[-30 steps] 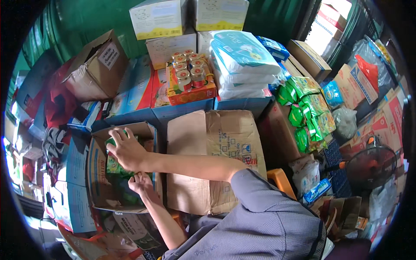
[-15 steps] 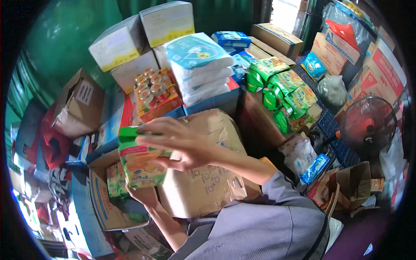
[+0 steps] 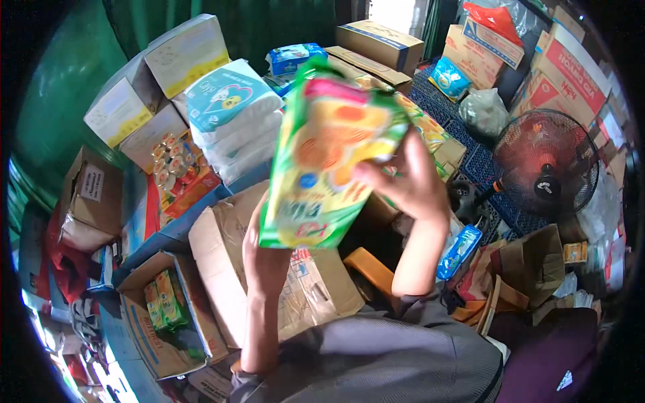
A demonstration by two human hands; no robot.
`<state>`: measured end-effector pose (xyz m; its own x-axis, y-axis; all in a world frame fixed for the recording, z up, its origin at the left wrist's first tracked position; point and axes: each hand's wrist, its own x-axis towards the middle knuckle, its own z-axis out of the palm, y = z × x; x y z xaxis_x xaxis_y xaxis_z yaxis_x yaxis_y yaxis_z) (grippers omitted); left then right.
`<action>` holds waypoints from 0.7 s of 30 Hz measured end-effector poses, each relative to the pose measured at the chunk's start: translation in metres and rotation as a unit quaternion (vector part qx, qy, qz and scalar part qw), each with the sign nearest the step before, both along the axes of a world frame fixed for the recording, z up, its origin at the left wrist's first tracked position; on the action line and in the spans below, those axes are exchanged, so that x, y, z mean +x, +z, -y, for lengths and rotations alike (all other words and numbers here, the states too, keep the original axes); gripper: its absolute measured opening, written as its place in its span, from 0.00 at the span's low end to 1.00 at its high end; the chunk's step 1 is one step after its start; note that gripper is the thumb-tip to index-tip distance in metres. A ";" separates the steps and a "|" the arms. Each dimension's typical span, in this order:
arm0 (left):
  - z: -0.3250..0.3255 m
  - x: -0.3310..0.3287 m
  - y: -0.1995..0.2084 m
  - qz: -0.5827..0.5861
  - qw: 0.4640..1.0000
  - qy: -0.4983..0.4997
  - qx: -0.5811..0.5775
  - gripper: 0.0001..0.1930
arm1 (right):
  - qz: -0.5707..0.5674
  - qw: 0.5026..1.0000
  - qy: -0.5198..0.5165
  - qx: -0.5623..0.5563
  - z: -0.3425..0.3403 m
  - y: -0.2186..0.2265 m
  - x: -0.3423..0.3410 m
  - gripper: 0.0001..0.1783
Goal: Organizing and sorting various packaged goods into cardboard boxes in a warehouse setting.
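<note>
Both my hands hold up a green and yellow biscuit pack (image 3: 329,158), slightly blurred and tilted, its printed face turned toward me. My left hand (image 3: 263,258) grips its lower left edge, with most of the fingers hidden behind it. At the right edge, my right hand (image 3: 413,181) has its thumb pressed on the front face. More green and yellow packs (image 3: 164,302) lie inside an open cardboard box (image 3: 144,349) at the lower left. Beneath my arms is a worn closed carton (image 3: 222,252). Similar green packs (image 3: 420,121) lie behind the held one, partly covered by it.
White packages with blue-green tops (image 3: 225,101) are stacked beside an orange tray of small jars (image 3: 178,178). White cartons (image 3: 185,54) stand at the back left. A black fan (image 3: 547,164) stands at the right, near a torn open box (image 3: 531,265).
The biscuit pack has moved up and to the right, from above the open box to in front of me. My right hand now grips its right edge; the view has shifted right.
</note>
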<state>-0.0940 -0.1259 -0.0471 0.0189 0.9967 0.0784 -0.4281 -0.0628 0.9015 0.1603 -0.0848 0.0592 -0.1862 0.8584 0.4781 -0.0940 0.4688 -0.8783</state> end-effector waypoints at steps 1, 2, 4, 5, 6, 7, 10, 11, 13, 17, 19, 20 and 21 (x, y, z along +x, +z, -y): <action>-0.008 0.013 0.011 0.090 0.994 -0.056 0.006 0.38 | -0.017 0.999 -0.034 0.009 0.002 -0.003 0.015 0.43; -0.016 0.025 0.022 0.151 0.982 -0.115 0.015 0.40 | -0.035 0.996 -0.079 0.012 0.001 -0.006 0.027 0.42; -0.029 0.053 0.038 0.104 0.978 -0.169 0.059 0.42 | -0.066 0.984 -0.157 0.055 -0.003 -0.009 0.058 0.40; -0.036 0.067 0.044 0.109 0.974 -0.192 0.048 0.43 | -0.085 0.974 -0.205 0.052 -0.007 -0.012 0.071 0.40; -0.044 0.078 0.049 0.147 0.961 -0.229 0.041 0.43 | -0.111 0.957 -0.266 0.039 -0.013 -0.016 0.082 0.39; -0.049 0.088 0.053 0.111 0.961 -0.251 0.037 0.47 | -0.177 0.933 -0.312 0.014 -0.021 -0.023 0.090 0.39; -0.057 0.124 0.054 0.062 0.960 -0.253 0.105 0.48 | -0.217 0.878 -0.422 -0.057 -0.041 -0.051 0.115 0.40; -0.062 0.135 0.052 0.082 0.951 -0.278 0.109 0.47 | -0.215 0.871 -0.436 -0.073 -0.050 -0.062 0.122 0.40; -0.074 0.152 0.047 0.061 0.945 -0.305 0.101 0.45 | -0.128 0.862 -0.486 -0.062 -0.064 -0.084 0.138 0.44; -0.086 0.176 0.033 0.090 0.937 -0.329 0.077 0.42 | -0.032 0.828 -0.540 -0.146 -0.083 -0.122 0.166 0.47; -0.087 0.179 0.025 0.112 0.926 -0.352 0.083 0.41 | -0.117 0.838 -0.503 -0.177 -0.087 -0.137 0.180 0.45; -0.088 0.181 0.022 0.114 0.926 -0.352 0.081 0.41 | -0.115 0.835 -0.505 -0.189 -0.094 -0.142 0.186 0.45; -0.088 0.183 0.019 0.107 0.923 -0.358 0.089 0.41 | -0.070 0.829 -0.531 -0.158 -0.100 -0.146 0.192 0.45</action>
